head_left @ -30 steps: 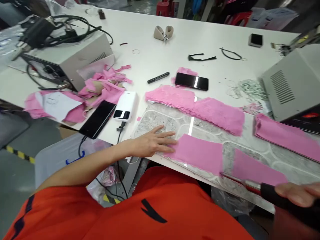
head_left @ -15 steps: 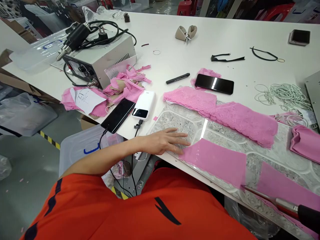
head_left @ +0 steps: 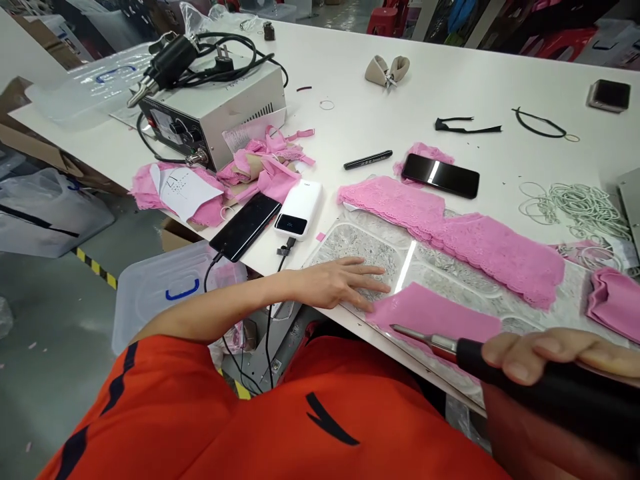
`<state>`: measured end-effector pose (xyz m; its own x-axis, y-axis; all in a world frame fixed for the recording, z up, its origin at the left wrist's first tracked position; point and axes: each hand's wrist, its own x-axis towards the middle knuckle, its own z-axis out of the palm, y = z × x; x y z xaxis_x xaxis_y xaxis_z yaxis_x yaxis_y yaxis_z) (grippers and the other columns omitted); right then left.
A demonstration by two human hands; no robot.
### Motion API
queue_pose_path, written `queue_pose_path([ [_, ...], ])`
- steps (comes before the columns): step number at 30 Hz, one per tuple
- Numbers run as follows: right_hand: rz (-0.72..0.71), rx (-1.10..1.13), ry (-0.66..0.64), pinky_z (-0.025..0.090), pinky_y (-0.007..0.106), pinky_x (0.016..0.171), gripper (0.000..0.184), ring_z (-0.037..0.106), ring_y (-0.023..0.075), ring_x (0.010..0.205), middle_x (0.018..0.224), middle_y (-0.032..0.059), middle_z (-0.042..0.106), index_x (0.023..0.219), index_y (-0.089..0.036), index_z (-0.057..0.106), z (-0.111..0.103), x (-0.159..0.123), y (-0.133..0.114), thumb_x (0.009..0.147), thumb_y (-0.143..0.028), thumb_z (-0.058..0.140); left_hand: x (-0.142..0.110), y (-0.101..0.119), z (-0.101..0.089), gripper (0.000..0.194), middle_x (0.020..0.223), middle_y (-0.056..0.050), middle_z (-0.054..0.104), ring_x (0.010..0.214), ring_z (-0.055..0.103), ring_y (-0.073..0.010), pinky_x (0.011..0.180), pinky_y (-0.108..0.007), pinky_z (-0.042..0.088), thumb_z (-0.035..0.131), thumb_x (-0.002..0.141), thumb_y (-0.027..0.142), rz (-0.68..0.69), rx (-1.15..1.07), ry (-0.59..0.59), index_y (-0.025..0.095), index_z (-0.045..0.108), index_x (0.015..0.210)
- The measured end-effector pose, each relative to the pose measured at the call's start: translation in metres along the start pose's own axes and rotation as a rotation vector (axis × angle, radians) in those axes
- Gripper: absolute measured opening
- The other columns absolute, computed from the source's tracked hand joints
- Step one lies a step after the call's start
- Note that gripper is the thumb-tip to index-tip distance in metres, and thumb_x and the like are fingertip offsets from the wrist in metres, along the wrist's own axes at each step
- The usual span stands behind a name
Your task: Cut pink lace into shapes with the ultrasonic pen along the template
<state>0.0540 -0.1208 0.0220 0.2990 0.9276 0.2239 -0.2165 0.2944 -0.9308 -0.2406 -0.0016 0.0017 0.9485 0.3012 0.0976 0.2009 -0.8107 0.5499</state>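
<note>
My left hand (head_left: 340, 283) lies flat with fingers spread on the grey marbled mat. Its fingertips touch the left corner of a flat pink fabric piece (head_left: 440, 310). My right hand (head_left: 550, 353), partly cut off at the right edge, grips a thick black handpiece (head_left: 493, 367) with a slim pointed metal tip. The tip is over the left part of the fabric piece; I cannot tell whether it touches. Behind lie scalloped pink lace pieces (head_left: 500, 250). Folded pink fabric (head_left: 615, 303) is at the far right of the mat.
A grey control box (head_left: 240, 107) carries another black handpiece (head_left: 173, 61) and cables. Near it are pink scraps (head_left: 273, 167), a phone (head_left: 245, 227) and a white power bank (head_left: 299, 210). Farther back lie a pen (head_left: 368, 160), another phone (head_left: 440, 175) and pale elastic cord (head_left: 583, 207).
My right hand has come back into view from the right edge, and the handpiece's tip has moved left from the fabric's right end. My left hand stays on the left corner. The view shifted.
</note>
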Motion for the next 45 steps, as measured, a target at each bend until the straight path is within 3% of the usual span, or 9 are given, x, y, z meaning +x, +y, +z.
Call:
queue_pose_path([
  [4, -0.043, 0.034, -0.092, 0.052, 0.041, 0.046, 0.029, 0.046, 0.0144, 0.049, 0.076, 0.0018, 0.056, 0.088, -0.029, 0.076, 0.047, 0.008, -0.002, 0.071, -0.052, 0.072, 0.0, -0.002, 0.003, 0.066, 0.15, 0.0, 0.054, 0.151, 0.033, -0.0235, 0.125, -0.046, 0.027, 0.048, 0.073, -0.011, 0.033, 0.016, 0.023, 0.03, 0.076, 0.117],
  [8, -0.06, 0.057, -0.144, 0.054, 0.041, 0.048, 0.025, 0.052, 0.0149, 0.051, 0.076, 0.0011, 0.058, 0.089, -0.027, 0.076, 0.063, 0.012, -0.001, 0.074, -0.047, 0.073, 0.001, -0.002, 0.004, 0.063, 0.152, -0.001, 0.052, 0.152, 0.032, -0.0247, 0.125, -0.047, 0.027, 0.048, 0.076, -0.009, 0.034, 0.044, 0.0, 0.029, 0.075, 0.118],
  [16, -0.034, 0.081, -0.172, 0.054, 0.04, 0.048, 0.024, 0.055, 0.0146, 0.05, 0.077, 0.0004, 0.059, 0.09, -0.026, 0.075, 0.064, 0.013, 0.001, 0.076, -0.046, 0.071, 0.003, 0.0, 0.003, 0.064, 0.156, 0.002, 0.048, 0.154, 0.026, -0.0213, 0.127, -0.043, 0.023, 0.048, 0.077, -0.008, 0.01, 0.099, -0.047, 0.031, 0.074, 0.12],
  [22, -0.049, 0.085, -0.175, 0.055, 0.04, 0.05, 0.025, 0.057, 0.0145, 0.053, 0.079, 0.0004, 0.062, 0.091, -0.025, 0.075, 0.064, 0.013, 0.003, 0.077, -0.045, 0.072, 0.001, -0.003, 0.006, 0.06, 0.155, -0.005, 0.049, 0.153, 0.029, -0.0268, 0.125, -0.047, 0.026, 0.048, 0.076, -0.009, 0.076, 0.121, 0.019, 0.024, 0.075, 0.119],
  [28, -0.084, 0.114, -0.22, 0.056, 0.038, 0.051, 0.028, 0.058, 0.0145, 0.052, 0.081, 0.001, 0.064, 0.094, -0.024, 0.074, 0.061, 0.012, 0.009, 0.079, -0.046, 0.071, 0.001, -0.002, 0.004, 0.058, 0.158, 0.001, 0.045, 0.155, 0.025, -0.0232, 0.126, -0.044, 0.024, 0.051, 0.081, -0.006, 0.042, 0.167, -0.039, 0.029, 0.074, 0.121],
  [40, -0.117, 0.119, -0.212, 0.056, 0.034, 0.052, 0.021, 0.059, 0.0132, 0.051, 0.078, -0.0003, 0.064, 0.09, -0.024, 0.071, 0.073, 0.014, 0.007, 0.079, -0.042, 0.073, -0.004, 0.0, 0.001, 0.054, 0.157, -0.001, 0.045, 0.154, 0.027, -0.0238, 0.126, -0.047, 0.027, 0.051, 0.085, -0.002, 0.051, 0.212, -0.031, 0.028, 0.071, 0.125],
  [45, -0.224, 0.085, -0.072, 0.054, 0.035, 0.046, 0.026, 0.057, 0.0135, 0.048, 0.077, -0.0004, 0.065, 0.088, -0.022, 0.073, 0.054, 0.035, -0.001, 0.074, -0.044, 0.072, -0.006, 0.0, 0.003, 0.049, 0.15, -0.005, 0.055, 0.15, 0.036, -0.0248, 0.123, -0.048, 0.032, 0.046, 0.086, 0.0, 0.086, 0.193, 0.092, 0.022, 0.07, 0.123],
])
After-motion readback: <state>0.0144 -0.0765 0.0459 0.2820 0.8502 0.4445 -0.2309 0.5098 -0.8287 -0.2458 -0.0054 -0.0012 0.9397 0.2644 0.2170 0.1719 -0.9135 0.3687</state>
